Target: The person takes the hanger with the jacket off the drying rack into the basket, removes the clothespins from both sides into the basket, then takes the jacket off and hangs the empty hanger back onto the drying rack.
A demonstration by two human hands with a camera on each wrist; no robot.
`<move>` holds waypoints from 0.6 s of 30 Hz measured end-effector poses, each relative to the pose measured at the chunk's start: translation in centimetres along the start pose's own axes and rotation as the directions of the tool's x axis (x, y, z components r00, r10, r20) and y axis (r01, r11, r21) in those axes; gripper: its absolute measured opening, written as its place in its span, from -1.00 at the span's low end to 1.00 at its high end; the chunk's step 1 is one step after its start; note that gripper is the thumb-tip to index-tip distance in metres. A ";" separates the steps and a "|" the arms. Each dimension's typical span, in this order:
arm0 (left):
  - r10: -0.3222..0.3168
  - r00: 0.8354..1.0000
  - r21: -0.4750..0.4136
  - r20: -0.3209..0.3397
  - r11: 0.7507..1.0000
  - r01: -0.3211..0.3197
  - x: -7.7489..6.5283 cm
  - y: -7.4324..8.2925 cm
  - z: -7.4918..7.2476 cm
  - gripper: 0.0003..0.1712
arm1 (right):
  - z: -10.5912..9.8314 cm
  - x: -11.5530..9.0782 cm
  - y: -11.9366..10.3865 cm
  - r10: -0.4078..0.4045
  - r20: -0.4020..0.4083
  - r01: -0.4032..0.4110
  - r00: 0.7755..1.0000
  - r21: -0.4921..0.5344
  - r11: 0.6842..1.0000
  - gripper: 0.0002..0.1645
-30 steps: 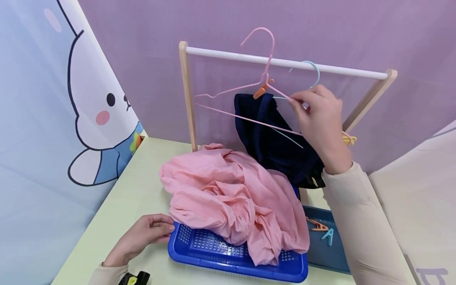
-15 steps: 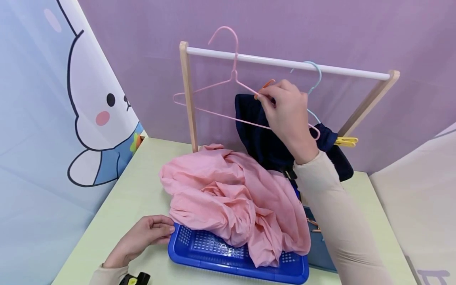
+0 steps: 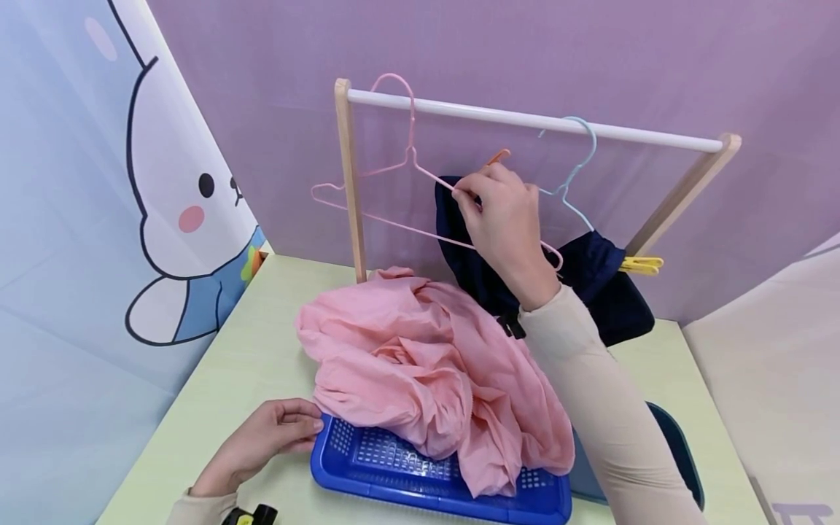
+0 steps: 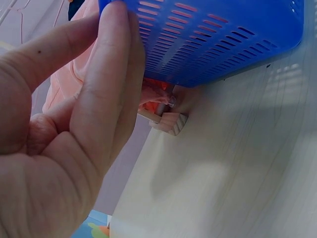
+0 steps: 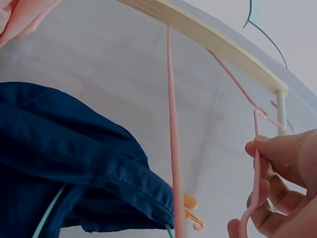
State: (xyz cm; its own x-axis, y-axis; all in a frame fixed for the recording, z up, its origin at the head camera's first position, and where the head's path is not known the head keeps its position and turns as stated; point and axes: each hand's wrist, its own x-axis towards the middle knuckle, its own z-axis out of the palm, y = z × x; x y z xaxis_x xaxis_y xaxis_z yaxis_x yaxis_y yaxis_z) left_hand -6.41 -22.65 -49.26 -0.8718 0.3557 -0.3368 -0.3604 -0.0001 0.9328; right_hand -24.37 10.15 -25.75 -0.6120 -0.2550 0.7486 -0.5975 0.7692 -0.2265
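Observation:
My right hand (image 3: 502, 226) pinches the sloping arm of a pink clothes hanger (image 3: 410, 227) between thumb and fingertips. The hanger's hook is at the white rail (image 3: 485, 111), near its left end, overlapping it in the head view. In the right wrist view, the bare hanger's bottom bar (image 5: 173, 124) runs past a dark blue garment (image 5: 74, 148). That garment hangs from a light blue hanger (image 3: 577, 179), with a yellow clothespin (image 3: 642, 265) and an orange clothespin (image 3: 497, 156) on it. My left hand (image 3: 265, 436) grips the corner rim of a blue basket (image 3: 420, 496) heaped with pink cloth (image 3: 420, 364).
Wooden posts (image 3: 350, 182) carry the rail at both ends. A teal tray (image 3: 679, 445) stands right of the basket, partly behind my right sleeve (image 3: 610, 408). A purple backdrop (image 3: 590, 58) rises behind the rack, and a bunny-print panel (image 3: 72, 219) is at the left.
My right hand has carried the pink hanger leftward along the rail, then lowered it so the hook meets the rail. More of the dark blue garment shows. The left hand stays on the basket.

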 end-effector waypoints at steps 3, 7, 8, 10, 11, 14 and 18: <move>-0.002 1.000 0.002 0.000 1.000 0.002 0.0 0.0 0.0 -0.64 | 0.3 -0.1 -0.2 0.017 0.035 -0.016 0.999 -0.014 1.000 -0.87; -0.005 1.000 -0.005 0.003 1.000 0.005 0.0 -0.1 0.0 -0.64 | 0.6 -0.2 -0.2 0.031 0.067 -0.029 0.997 -0.026 0.999 -0.87; -0.005 1.000 -0.006 0.004 1.000 0.005 0.0 -0.1 0.0 -0.64 | 0.6 -0.2 -0.2 0.030 0.069 -0.028 0.997 -0.028 0.999 -0.88; -0.003 1.000 -0.005 0.004 1.000 0.003 0.0 -0.1 0.0 -0.65 | 0.6 -0.2 -0.3 0.021 0.072 -0.020 0.997 -0.027 0.999 -0.89; -0.001 1.000 -0.004 0.003 1.000 0.001 0.0 -0.1 0.0 -0.65 | 0.6 -0.2 -0.3 0.015 0.076 -0.014 0.997 -0.026 1.000 -0.89; -0.001 1.000 -0.004 0.002 1.000 0.001 -0.1 0.0 0.1 -0.64 | 0.4 -0.2 -0.3 -0.003 0.099 0.006 0.995 -0.026 1.000 -0.89; 0.000 1.000 0.003 0.001 1.000 0.000 -0.1 0.1 0.0 -0.65 | 0.1 -0.2 -0.4 -0.018 0.138 0.021 0.990 -0.019 1.000 -0.89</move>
State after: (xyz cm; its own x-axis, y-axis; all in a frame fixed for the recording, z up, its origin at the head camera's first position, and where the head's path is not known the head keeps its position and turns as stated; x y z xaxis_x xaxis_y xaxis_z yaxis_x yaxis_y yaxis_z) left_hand -6.38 -22.68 -49.13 -0.8716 0.3565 -0.3364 -0.3592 0.0024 0.9333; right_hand -24.07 9.88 -25.87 -0.6668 -0.3471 0.6595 -0.6003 0.7746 -0.1992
